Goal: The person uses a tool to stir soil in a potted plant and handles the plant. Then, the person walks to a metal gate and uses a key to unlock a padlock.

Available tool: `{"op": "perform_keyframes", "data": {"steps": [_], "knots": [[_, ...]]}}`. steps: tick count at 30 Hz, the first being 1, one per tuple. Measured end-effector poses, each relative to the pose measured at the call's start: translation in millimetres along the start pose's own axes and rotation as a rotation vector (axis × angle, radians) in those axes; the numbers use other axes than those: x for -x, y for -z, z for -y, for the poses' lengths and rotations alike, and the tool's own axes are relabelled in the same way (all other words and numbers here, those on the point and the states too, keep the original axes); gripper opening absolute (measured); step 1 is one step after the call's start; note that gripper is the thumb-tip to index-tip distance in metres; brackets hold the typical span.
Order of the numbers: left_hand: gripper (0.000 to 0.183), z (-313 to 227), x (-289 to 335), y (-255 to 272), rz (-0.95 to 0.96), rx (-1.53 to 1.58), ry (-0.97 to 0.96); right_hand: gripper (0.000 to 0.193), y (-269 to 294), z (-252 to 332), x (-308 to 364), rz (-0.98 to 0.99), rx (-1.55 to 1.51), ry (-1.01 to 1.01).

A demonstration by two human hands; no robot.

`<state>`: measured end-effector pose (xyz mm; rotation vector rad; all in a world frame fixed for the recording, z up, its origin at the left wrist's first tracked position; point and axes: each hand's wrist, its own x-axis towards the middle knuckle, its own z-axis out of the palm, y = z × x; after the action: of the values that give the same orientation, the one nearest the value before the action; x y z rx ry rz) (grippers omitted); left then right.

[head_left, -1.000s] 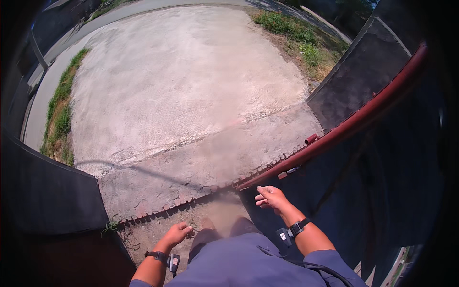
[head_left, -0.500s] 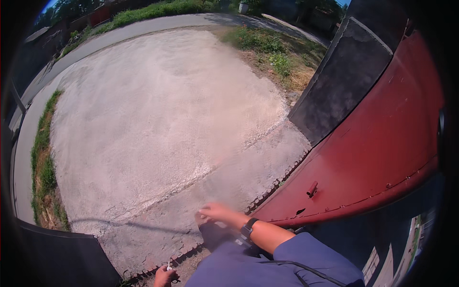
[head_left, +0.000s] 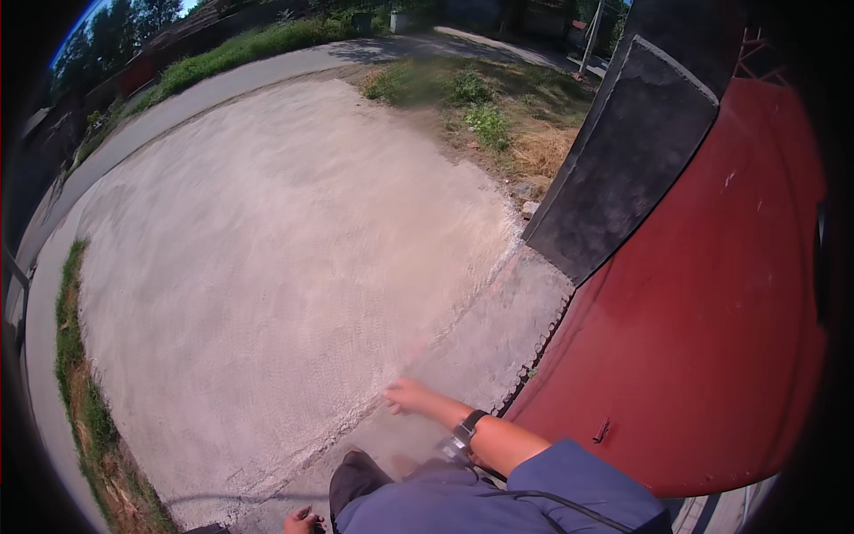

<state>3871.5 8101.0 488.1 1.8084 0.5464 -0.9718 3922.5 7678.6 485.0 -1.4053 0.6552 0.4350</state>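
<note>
My right hand [head_left: 406,396] is stretched forward over the pale concrete, its fingers curled in and slightly blurred; nothing shows in it. A dark wristwatch [head_left: 467,427] is on that wrist. At the lower edge my left hand [head_left: 303,521] is partly cut off by the frame. Its fingers are bent round something small, too little of which shows to name. Neither hand touches the red metal gate [head_left: 676,338] on the right, which has a small bolt-like fitting [head_left: 601,431] low on its panel.
A pale concrete drive [head_left: 267,258] spreads ahead to a grey road [head_left: 240,84]. A black gate pillar [head_left: 623,160] stands at the right beside the red gate. Grass strips [head_left: 80,374] edge the left; weeds and dry straw [head_left: 498,129] lie at the far right.
I have moved forward, so the concrete threshold and gate edge sit nearer my body. The dark panel at lower left has mostly left view. The small whitish item at my left hand no longer shows.
</note>
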Motion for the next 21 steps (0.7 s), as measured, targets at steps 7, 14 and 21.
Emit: {"op": "perform_keyframes", "data": {"steps": [7,14,21], "knots": [[0.026,-89.6,-83.8,54.5,0.048,-0.101,-0.043,0.032,65.0,2.1,-33.3,-0.237,0.009,-0.070],[0.027,-194.1,-161.1,92.7,0.091,-0.174,-0.096,0.039,105.1,27.9,-33.2,-0.594,-0.230,-0.267],[0.028,-296.3,-252.3,92.8,0.089,-0.237,-0.105,0.040,138.1,44.3,-111.9,-0.613,-0.328,-0.371]]}}
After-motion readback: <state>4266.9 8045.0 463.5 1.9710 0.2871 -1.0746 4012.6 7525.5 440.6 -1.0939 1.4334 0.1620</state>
